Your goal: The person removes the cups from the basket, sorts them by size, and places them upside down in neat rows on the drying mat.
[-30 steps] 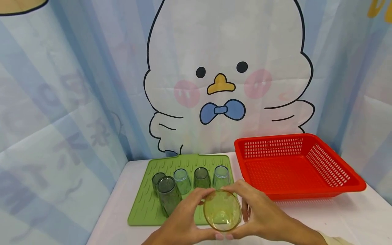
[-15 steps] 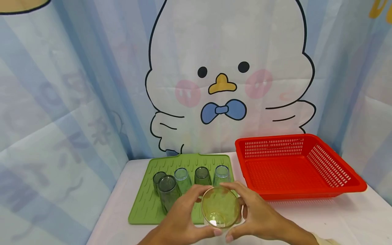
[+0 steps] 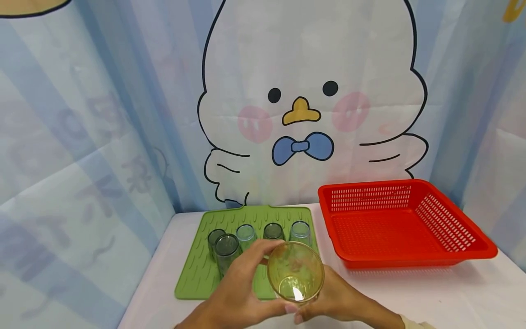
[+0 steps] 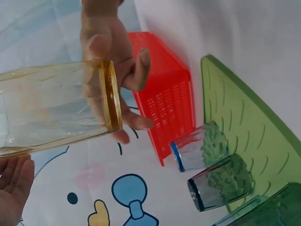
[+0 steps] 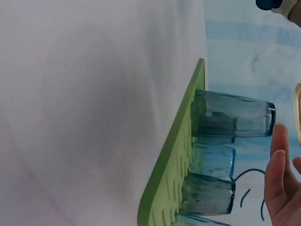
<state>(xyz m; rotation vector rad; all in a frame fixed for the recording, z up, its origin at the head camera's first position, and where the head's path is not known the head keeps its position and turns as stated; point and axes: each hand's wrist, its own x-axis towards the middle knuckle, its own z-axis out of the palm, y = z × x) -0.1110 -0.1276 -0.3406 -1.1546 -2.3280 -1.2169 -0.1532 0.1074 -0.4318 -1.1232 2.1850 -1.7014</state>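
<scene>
A yellow-tinted drinking glass (image 3: 295, 274) is held above the near edge of the green mat, its mouth toward the head camera. My left hand (image 3: 236, 285) grips it from the left, thumb below and fingers above. My right hand (image 3: 343, 294) is behind and right of the glass, partly hidden by it. In the left wrist view, the right hand (image 4: 115, 56) spreads loosely bent fingers by the thick base of the glass (image 4: 61, 106). The right wrist view catches its extended fingers (image 5: 280, 160) close to the glass's edge.
Several grey and bluish glasses (image 3: 227, 251) stand upside down on the green drying mat (image 3: 191, 278). To the right sits a red perforated basket (image 3: 378, 228). A white-covered table (image 3: 435, 297) lies beneath, with a cartoon-print curtain (image 3: 304, 55) behind.
My right hand has loosened from the glass's side and moved lower, behind it. The glass has risen slightly and tilted, while the left hand keeps its grip.
</scene>
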